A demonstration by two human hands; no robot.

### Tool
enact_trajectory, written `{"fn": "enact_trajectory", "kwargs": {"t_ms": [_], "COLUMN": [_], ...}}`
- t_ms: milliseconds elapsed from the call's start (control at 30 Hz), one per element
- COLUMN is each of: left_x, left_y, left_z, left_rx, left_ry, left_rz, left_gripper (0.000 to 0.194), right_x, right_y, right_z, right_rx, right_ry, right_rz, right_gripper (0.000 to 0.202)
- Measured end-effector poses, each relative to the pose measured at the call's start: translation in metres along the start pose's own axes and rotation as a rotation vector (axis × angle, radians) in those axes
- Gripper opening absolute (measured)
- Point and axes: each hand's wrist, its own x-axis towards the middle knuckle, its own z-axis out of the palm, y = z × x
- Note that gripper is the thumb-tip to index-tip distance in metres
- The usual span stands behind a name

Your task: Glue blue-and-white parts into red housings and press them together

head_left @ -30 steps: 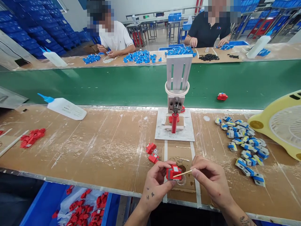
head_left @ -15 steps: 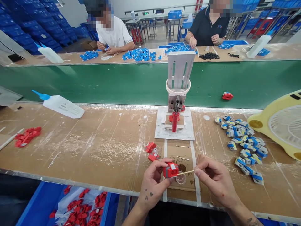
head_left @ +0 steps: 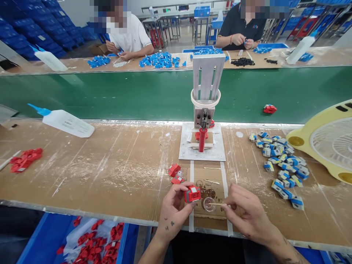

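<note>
Between the thumb and fingers of my left hand [head_left: 174,212] is a small red plastic block [head_left: 192,194] with grey sides and a white patch on top. My right hand [head_left: 243,211] pinches a thin cotton swab [head_left: 217,204]. The swab's far end is over a small clear round dish [head_left: 209,209]; whether it touches the bottom I cannot tell. Under the dish lies a stained cardboard piece [head_left: 198,214] with more swabs [head_left: 211,181] on it. Two similar red blocks [head_left: 174,170] sit just beyond my left hand.
A toggle-clamp fixture [head_left: 202,141] stands ahead. Grey-and-blue blocks [head_left: 286,172] and a yellow fan [head_left: 305,141] are at right. A glue bottle [head_left: 68,123] and red parts [head_left: 26,160] lie left. A blue bin [head_left: 35,240] holds red parts below. Two people work across the green belt [head_left: 110,95].
The swab's end has moved from the red block to the small dish. My left hand still holds the block, slightly apart from the swab. A person opposite has brought both hands together.
</note>
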Motion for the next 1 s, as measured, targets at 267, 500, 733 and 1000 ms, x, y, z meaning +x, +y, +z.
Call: {"fn": "enact_trajectory", "kwargs": {"t_ms": [267, 500, 733, 1000], "left_x": [0.001, 0.001, -0.002, -0.001], "left_y": [0.004, 0.000, 0.008, 0.013], "left_z": [-0.002, 0.003, 0.019, 0.022], "left_rx": [0.130, 0.048, -0.027, 0.027], "left_ry": [-0.009, -0.001, -0.096, -0.099], "left_rz": [-0.060, -0.095, -0.118, -0.106], "left_gripper": [0.031, 0.029, 0.029, 0.028], "right_x": [-0.008, -0.005, 0.008, 0.011], "right_y": [0.012, 0.004, -0.005, -0.005], "right_z": [0.017, 0.004, 0.014, 0.014], "right_rx": [-0.100, 0.173, 0.317, 0.202], "right_ry": [-0.073, 0.061, 0.194, 0.179], "right_rz": [-0.004, 0.140, 0.175, 0.104], "right_gripper": [0.028, 0.023, 0.022, 0.020]}}
